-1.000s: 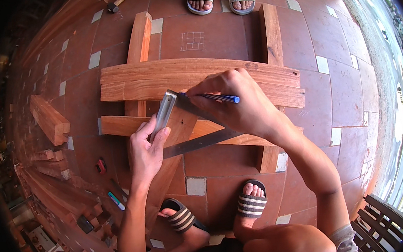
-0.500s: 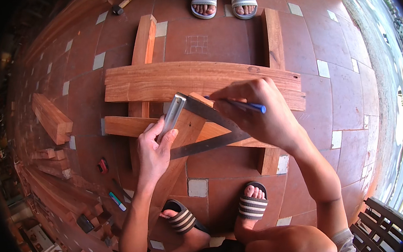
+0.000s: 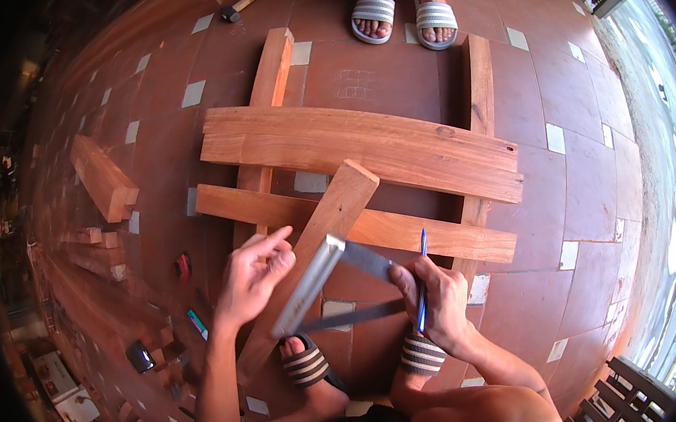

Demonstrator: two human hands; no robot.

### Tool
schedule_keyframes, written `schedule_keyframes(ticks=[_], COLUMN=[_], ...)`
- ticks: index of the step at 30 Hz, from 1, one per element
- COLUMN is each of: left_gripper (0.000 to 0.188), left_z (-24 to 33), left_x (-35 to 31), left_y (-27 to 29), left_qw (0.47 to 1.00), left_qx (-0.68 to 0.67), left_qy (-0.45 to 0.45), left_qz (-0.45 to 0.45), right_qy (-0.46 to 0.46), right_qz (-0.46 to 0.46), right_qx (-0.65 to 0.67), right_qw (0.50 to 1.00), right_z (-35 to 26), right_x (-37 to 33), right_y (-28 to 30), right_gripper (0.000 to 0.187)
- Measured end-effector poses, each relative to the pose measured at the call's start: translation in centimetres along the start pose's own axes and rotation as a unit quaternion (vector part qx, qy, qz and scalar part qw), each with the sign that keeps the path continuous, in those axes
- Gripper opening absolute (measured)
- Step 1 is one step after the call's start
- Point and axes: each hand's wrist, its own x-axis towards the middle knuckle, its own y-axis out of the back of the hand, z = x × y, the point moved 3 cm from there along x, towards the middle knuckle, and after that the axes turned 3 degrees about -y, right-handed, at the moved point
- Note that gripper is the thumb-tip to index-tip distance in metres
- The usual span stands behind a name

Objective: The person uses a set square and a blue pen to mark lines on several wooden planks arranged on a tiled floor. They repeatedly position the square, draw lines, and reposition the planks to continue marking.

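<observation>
From where I stand, the right hand [image 3: 440,294] clasps 2 things: a blue pen [image 3: 422,299], and the far end of a metal square's [image 3: 310,285] dark blade, partly hidden by the grip. The square sits in front of the slanting beam [image 3: 341,203], covering some of its lower part; contact there I can't judge. The left hand [image 3: 256,277] is loose, index finger stretched out beside that beam. The beam crosses the lower rail [image 3: 258,208]. Faint marks on the square are too small to read. A pale grid [image 3: 356,83] is drawn on the floor; 2 striped sandals [image 3: 374,8] belong to someone cut off above.
</observation>
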Motion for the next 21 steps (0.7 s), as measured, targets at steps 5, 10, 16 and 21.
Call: schedule_keyframes(ticks=[5,10,16,21], left_gripper=[0.085,0.072,0.072,0.032], left_z=[-7.1,-4.7,-5.5,-6.4], left_x=[-1.1,-1.4,-4.0,-1.1], left_y=[-0.4,-1.6,-4.1,3.3], left_qw=[0.979,0.979,0.932,0.997], left_qx=[0.032,0.199,0.307,-0.071], left_qy=[0.121,0.040,0.039,0.001], left_qz=[-0.161,-0.015,0.187,0.029], right_qy=[-0.005,0.028,0.018,0.008], right_qz=[-0.099,-0.123,-0.147,-0.096], right_qx=[-0.006,-0.026,-0.031,-0.033], right_qw=[0.995,0.992,0.988,0.995], right_z=[1.4,1.7,1.1,3.2], right_x=[-2.5,-2.3,-1.5,-1.9], right_y=[-0.1,0.9,-0.6,0.4], right_gripper=[0.030,0.029,0.020,0.034])
